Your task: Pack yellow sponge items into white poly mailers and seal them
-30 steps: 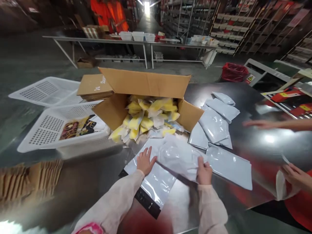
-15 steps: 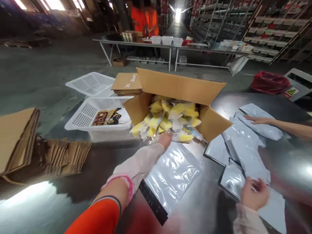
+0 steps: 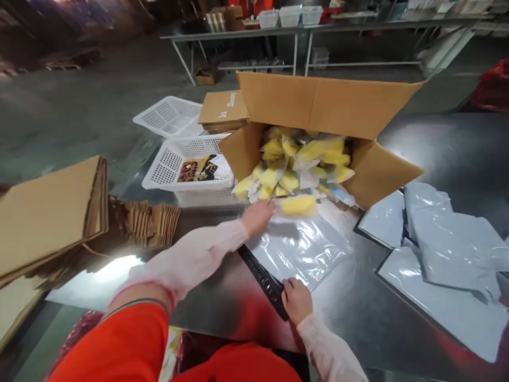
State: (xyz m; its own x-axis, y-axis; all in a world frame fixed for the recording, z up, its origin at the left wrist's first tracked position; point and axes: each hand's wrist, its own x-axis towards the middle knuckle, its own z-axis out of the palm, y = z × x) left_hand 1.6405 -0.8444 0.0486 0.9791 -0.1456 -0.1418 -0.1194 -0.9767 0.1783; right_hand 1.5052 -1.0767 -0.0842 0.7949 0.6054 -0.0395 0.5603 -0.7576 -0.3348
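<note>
My left hand (image 3: 258, 216) is closed on one end of a yellow item in a clear plastic bag (image 3: 299, 206), held just above a grey poly mailer (image 3: 306, 246). That mailer lies flat on the metal table with its black-edged flap toward me. At the flap's near corner, the fingers of my right hand (image 3: 297, 301) are closed on the mailer's edge. Right behind the mailer, an open cardboard box (image 3: 330, 101) lies with its mouth facing me. Several more bagged yellow items (image 3: 288, 180) fill it and spill over its front edge.
Grey mailers (image 3: 449, 254) lie piled on the right. A white plastic basket (image 3: 167, 168) with printed pieces stands left of the box, beside flat cartons (image 3: 222, 109). Folded cardboard (image 3: 55, 212) occupies the table's left side. Another table (image 3: 254, 33) stands beyond.
My left hand has lifted a bagged yellow item from the heap. My right hand has moved left from the mailer pile to the front mailer. The other person's hand has left view.
</note>
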